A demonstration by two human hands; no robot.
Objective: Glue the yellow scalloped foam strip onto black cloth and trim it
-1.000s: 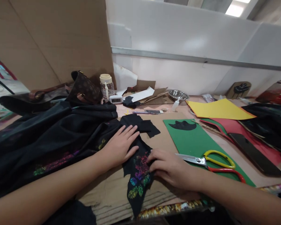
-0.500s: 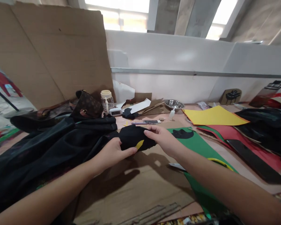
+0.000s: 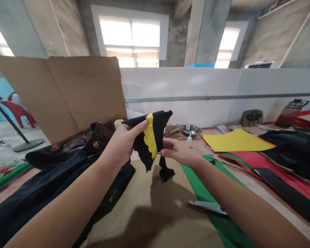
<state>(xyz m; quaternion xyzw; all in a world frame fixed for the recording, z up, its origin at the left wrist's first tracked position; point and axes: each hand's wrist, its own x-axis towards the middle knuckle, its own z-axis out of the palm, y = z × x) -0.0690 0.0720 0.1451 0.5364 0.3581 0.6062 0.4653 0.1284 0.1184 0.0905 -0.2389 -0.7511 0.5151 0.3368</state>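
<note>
A black cutout (image 3: 160, 125) with ragged edges and a wavy yellow strip (image 3: 150, 134) across it is held up above the cardboard. My left hand (image 3: 124, 141) grips its left side, thumb resting near the yellow strip. At the lower right edge, my right hand (image 3: 177, 151) pinches it between thumb and fingers. Below hangs a small black piece (image 3: 167, 173); whether it is joined to the cutout I cannot tell. Under my right forearm lie scissors (image 3: 208, 206), blades showing and handles hidden.
Brown cardboard (image 3: 134, 203) covers the table in front, with a green sheet (image 3: 196, 177) beside it. Dark cloth (image 3: 54, 193) and a brown bag (image 3: 100, 136) lie left. Behind stand a metal bowl (image 3: 191, 129) and a small white bottle (image 3: 188, 140). Rightward are a yellow sheet (image 3: 237, 140) and phone (image 3: 286, 193).
Both hands have raised the black cutout from low over the cardboard and turned it, so the whole yellow strip shows. My view has tilted upward.
</note>
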